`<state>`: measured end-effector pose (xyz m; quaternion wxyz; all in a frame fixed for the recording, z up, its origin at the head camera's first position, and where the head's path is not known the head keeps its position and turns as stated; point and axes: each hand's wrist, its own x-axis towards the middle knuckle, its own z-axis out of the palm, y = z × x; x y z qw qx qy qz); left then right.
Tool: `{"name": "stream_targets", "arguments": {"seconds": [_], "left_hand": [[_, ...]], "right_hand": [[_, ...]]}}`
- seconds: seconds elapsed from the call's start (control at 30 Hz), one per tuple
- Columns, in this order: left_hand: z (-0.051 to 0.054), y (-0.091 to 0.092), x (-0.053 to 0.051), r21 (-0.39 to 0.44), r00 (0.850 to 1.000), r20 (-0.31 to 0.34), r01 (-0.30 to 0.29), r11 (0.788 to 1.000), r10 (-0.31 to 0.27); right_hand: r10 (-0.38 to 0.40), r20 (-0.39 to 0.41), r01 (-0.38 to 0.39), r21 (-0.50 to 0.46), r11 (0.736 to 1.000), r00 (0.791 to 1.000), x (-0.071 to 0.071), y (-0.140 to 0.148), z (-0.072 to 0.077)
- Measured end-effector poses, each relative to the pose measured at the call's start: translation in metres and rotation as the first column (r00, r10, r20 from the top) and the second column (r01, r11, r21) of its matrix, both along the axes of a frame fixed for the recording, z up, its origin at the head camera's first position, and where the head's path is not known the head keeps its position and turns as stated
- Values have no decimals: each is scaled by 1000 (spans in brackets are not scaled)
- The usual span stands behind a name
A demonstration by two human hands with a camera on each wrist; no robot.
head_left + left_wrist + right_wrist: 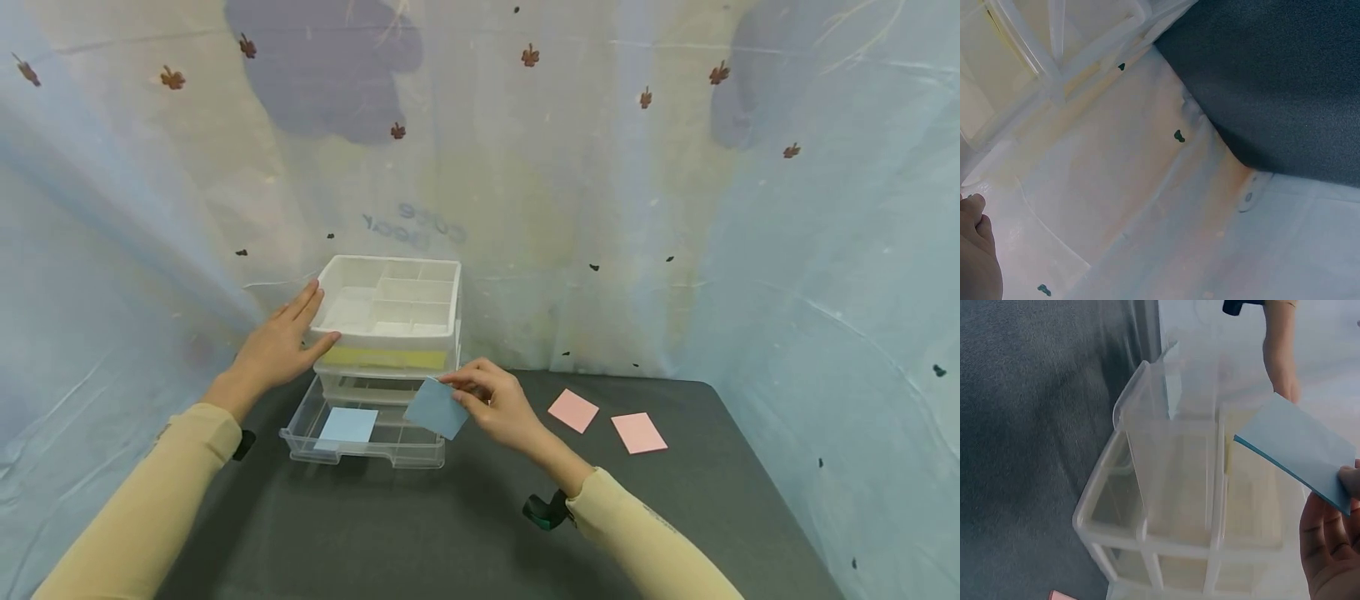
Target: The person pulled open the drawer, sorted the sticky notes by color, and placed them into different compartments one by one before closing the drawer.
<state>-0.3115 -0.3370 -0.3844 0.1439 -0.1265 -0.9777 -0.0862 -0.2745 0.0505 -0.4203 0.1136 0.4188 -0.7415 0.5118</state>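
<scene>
In the head view, my right hand (pixel 501 407) pinches a blue sticky note pad (pixel 437 408) between thumb and fingers. The pad is tilted over the right part of a clear bottom drawer (pixel 367 454), which is pulled out. Another light blue sticky note pad (pixel 351 425) lies inside that drawer. My left hand (pixel 276 348) rests with fairly straight fingers against the left side of the white drawer organizer (pixel 352 304). Something yellow (pixel 386 358) shows through its upper drawer. From the right wrist, the held pad (pixel 1297 447) shows its thickness along one edge.
Two pink sticky note pads, one nearer (pixel 573 411) and one farther right (pixel 639 433), lie on the dark table (pixel 360 533). The organizer's top tray has several compartments. A pale patterned curtain (pixel 525 183) hangs behind and at both sides.
</scene>
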Motion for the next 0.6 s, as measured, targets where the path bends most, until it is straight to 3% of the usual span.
{"name": "stream_targets", "arguments": {"seconds": [0.3,0.6], "left_hand": [[1,2,1,1,1000,5,2,1000,-2],[0,0,0,-15,1000,-7,12,1000,-12]], "right_hand": [[44,-22,-42,120,992,999,-3,-29,-3],[54,-62,-36,261,965,997,-11,-48,-20]]}}
